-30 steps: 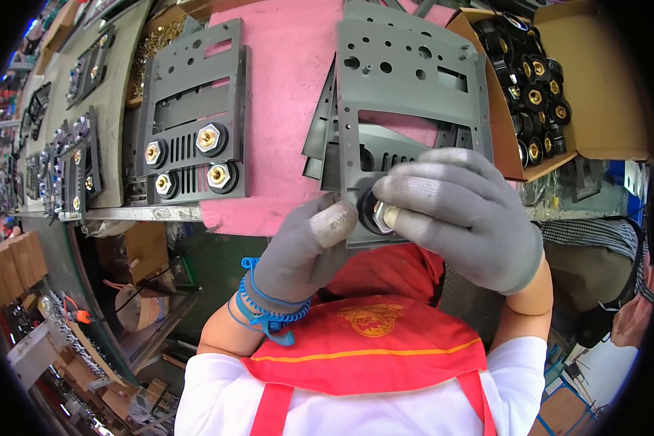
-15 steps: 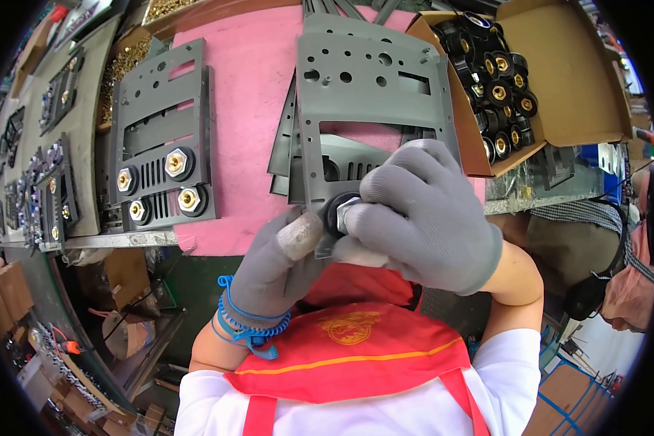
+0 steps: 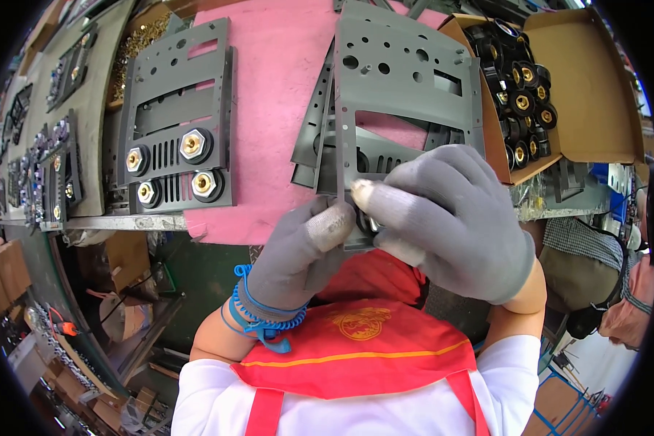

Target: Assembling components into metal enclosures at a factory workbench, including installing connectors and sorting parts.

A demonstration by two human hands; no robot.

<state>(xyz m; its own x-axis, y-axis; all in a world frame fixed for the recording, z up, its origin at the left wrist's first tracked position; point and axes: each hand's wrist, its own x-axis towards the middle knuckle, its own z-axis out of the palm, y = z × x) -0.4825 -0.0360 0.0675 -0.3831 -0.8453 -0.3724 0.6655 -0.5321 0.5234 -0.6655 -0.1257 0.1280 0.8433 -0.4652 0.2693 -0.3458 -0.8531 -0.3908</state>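
A grey metal panel (image 3: 400, 103) with round holes and slots stands tilted over other panels at the table's front edge. My gloved left hand (image 3: 294, 254) is closed on its lower left corner, thumb in front and fingers behind. At that same corner, my gloved right hand (image 3: 461, 225) pinches a hex nut (image 3: 371, 224) on a black round fitting. My fingers hide most of the nut and fitting. A blue coiled cord (image 3: 269, 323) circles my left wrist.
On the pink mat (image 3: 269, 87), further left, lie stacked panels (image 3: 174, 109) with black fittings and hex nuts in place. An open cardboard box (image 3: 596, 94) of black fittings stands at the right. Small brass parts (image 3: 139, 45) fill a tray at the back left.
The panel, mat and box now appear further right and slightly higher in view. My right fingers have shifted over the nut, covering more of it; my left hand keeps its hold.
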